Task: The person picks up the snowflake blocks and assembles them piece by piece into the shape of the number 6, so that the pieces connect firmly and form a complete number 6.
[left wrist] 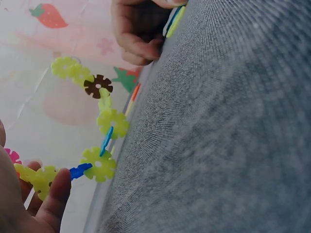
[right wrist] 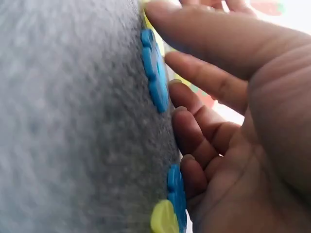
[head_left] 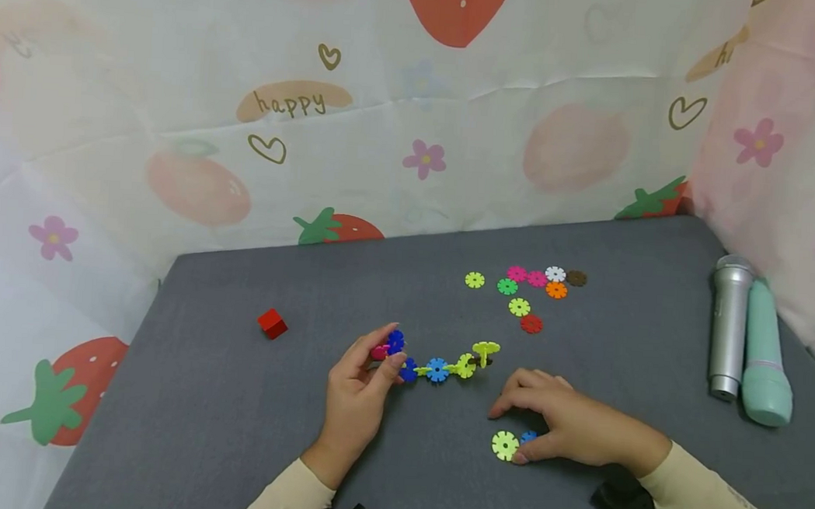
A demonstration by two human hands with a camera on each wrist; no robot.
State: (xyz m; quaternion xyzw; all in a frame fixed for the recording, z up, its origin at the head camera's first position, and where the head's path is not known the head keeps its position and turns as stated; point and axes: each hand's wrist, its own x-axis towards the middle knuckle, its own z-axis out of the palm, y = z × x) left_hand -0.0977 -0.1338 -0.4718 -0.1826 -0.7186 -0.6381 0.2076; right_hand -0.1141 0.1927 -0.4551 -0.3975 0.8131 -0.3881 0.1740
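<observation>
My left hand (head_left: 356, 403) pinches one end of a chain of interlocking snowflake discs (head_left: 437, 370) between thumb and fingers. Blue, yellow-green, pink and dark brown discs make up the chain, which stretches rightward; in the left wrist view it curves upward past a brown disc (left wrist: 98, 86). Lower right, my right hand (head_left: 572, 420) hovers low over the table with fingers loosely bent. Its thumb tip is right at the edge of a loose yellow-green disc (head_left: 504, 445). Partly hidden behind that thumb lies a blue disc (head_left: 529, 437), also seen flat beneath the fingers as a blue disc (right wrist: 156, 73).
Several loose discs (head_left: 519, 307) in mixed colours lie toward the back of the grey table (head_left: 243, 416). A red cube (head_left: 273, 324) sits left of my left hand. At the right edge are a silver microphone (head_left: 729, 329) and a mint-green bottle-shaped object (head_left: 768, 370).
</observation>
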